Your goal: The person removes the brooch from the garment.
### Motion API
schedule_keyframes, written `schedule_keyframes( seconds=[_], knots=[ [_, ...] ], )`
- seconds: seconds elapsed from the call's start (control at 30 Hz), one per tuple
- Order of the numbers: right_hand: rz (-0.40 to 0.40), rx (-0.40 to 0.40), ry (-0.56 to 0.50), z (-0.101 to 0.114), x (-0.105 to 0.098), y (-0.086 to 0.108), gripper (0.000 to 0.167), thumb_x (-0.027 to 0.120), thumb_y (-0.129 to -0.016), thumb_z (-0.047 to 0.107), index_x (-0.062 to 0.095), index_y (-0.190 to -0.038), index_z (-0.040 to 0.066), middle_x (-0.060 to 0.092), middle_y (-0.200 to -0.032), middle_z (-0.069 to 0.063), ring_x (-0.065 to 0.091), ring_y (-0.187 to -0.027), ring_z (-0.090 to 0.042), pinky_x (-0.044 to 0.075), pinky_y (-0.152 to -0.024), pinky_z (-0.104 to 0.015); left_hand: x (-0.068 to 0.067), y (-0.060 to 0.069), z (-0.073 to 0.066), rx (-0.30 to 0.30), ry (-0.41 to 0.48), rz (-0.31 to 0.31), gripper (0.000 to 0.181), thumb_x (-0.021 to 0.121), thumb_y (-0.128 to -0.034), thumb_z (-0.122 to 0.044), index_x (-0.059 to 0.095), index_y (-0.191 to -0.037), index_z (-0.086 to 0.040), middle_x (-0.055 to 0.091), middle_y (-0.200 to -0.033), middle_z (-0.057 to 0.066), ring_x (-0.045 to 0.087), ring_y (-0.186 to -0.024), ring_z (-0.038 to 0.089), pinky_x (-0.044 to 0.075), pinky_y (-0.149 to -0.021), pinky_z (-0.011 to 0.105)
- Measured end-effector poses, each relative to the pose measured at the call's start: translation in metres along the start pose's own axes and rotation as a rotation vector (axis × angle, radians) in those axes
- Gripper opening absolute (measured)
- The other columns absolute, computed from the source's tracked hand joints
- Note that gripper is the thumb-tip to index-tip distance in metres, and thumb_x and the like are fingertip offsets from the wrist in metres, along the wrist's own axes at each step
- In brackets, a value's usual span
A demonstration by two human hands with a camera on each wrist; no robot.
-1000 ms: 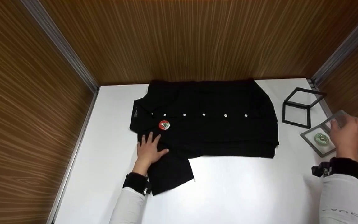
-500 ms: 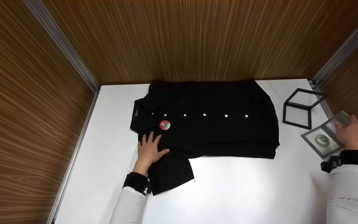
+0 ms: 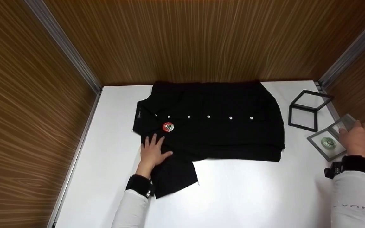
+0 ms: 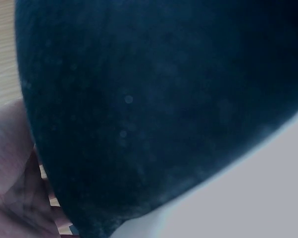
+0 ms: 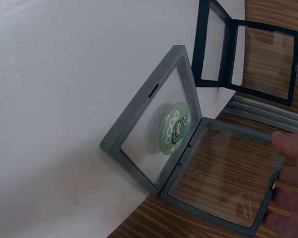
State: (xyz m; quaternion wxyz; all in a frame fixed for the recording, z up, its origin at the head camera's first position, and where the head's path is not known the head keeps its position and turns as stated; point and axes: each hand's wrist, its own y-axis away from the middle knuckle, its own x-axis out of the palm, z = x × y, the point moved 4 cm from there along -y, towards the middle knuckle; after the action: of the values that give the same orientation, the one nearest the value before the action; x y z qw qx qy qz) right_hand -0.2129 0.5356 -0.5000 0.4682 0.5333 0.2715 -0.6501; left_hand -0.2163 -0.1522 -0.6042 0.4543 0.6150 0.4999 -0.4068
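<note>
The left hand (image 3: 152,155) is resting palm-down on a black shirt (image 3: 227,136), its fingers spreading across the cloth just below a round red badge (image 3: 168,127); this grip is holding nothing. The shirt is lying along the far edge of the white worktop (image 3: 233,196), its collar pointing toward the left edge and one short sleeve extending toward the near edge, while a row of white buttons (image 3: 208,117) is running across its front.

Near the worktop's right edge, the right hand (image 3: 360,139) is pinching the outer rim of the raised lid of a hinged grey case (image 5: 139,106), so that grip is closing on the lid. A round green badge (image 5: 173,128) is sitting inside the case's lower half. Just beyond, toward the far right corner, a hinged black case (image 3: 303,107) is standing with its two frames spreading apart.

Black bands (image 3: 359,166) are circling both wrists over pale sleeves (image 3: 355,198). Wood-grained panels (image 3: 185,41) are rising behind the far edge and at both sides. In the left wrist view a dark, blurred surface is covering most of the frame.
</note>
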Motion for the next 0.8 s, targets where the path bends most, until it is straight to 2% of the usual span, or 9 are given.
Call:
schedule_keyframes(
  seconds=[0.23, 0.37, 0.43, 0.57, 0.7, 0.8],
  knots=[
    [-0.114, 0.038, -0.053, 0.003, 0.005, 0.001, 0.062, 0.042, -0.102, 0.036, 0.033, -0.141, -0.012, 0.031, -0.136, -0.043, 0.028, -0.124, -0.063, 0.024, -0.097, -0.071, 0.001, 0.001, 0.0, 0.005, 0.001, -0.009, 0.081, 0.063, -0.0842, -0.064, 0.044, -0.148, -0.019, 0.029, -0.156, 0.017, 0.021, -0.142, 0.046, 0.024, -0.109, 0.064],
    [-0.186, 0.053, -0.096, 0.004, 0.006, 0.001, 0.051, 0.046, -0.102, 0.027, 0.041, -0.137, -0.01, 0.038, -0.132, -0.042, 0.035, -0.119, -0.062, 0.026, -0.094, -0.07, 0.0, 0.001, 0.0, 0.005, 0.004, -0.016, 0.08, 0.063, -0.0841, -0.064, 0.045, -0.148, -0.02, 0.029, -0.156, 0.017, 0.022, -0.142, 0.046, 0.024, -0.109, 0.064],
    [-0.197, 0.054, -0.104, 0.002, 0.007, 0.001, 0.046, 0.046, -0.102, 0.022, 0.043, -0.134, -0.01, 0.04, -0.13, -0.042, 0.039, -0.117, -0.061, 0.028, -0.092, -0.07, 0.001, 0.001, 0.0, 0.004, 0.006, -0.014, 0.08, 0.063, -0.0841, -0.064, 0.044, -0.148, -0.02, 0.029, -0.156, 0.017, 0.021, -0.142, 0.046, 0.024, -0.109, 0.064],
    [-0.186, 0.053, -0.097, -0.003, 0.01, 0.002, 0.041, 0.046, -0.102, 0.02, 0.049, -0.13, -0.01, 0.045, -0.125, -0.043, 0.044, -0.111, -0.061, 0.035, -0.084, -0.07, 0.001, 0.002, 0.001, 0.001, 0.008, -0.006, 0.081, 0.063, -0.0841, -0.065, 0.044, -0.149, -0.02, 0.028, -0.157, 0.017, 0.02, -0.142, 0.045, 0.023, -0.109, 0.064],
    [-0.136, 0.046, -0.092, -0.006, 0.011, -0.001, 0.043, 0.044, -0.102, 0.024, 0.05, -0.13, -0.008, 0.045, -0.125, -0.044, 0.045, -0.108, -0.063, 0.039, -0.075, -0.068, 0.001, 0.002, 0.001, -0.002, 0.003, -0.009, 0.081, 0.063, -0.0841, -0.065, 0.044, -0.149, -0.02, 0.028, -0.157, 0.016, 0.02, -0.142, 0.045, 0.023, -0.109, 0.064],
    [-0.088, 0.039, -0.106, -0.007, 0.012, -0.001, 0.047, 0.043, -0.101, 0.028, 0.049, -0.132, -0.007, 0.043, -0.128, -0.043, 0.045, -0.108, -0.062, 0.04, -0.073, -0.066, 0.0, 0.002, 0.001, -0.003, 0.003, -0.011, 0.081, 0.063, -0.0839, -0.065, 0.044, -0.148, -0.02, 0.028, -0.157, 0.016, 0.021, -0.142, 0.045, 0.023, -0.109, 0.064]
  ],
)
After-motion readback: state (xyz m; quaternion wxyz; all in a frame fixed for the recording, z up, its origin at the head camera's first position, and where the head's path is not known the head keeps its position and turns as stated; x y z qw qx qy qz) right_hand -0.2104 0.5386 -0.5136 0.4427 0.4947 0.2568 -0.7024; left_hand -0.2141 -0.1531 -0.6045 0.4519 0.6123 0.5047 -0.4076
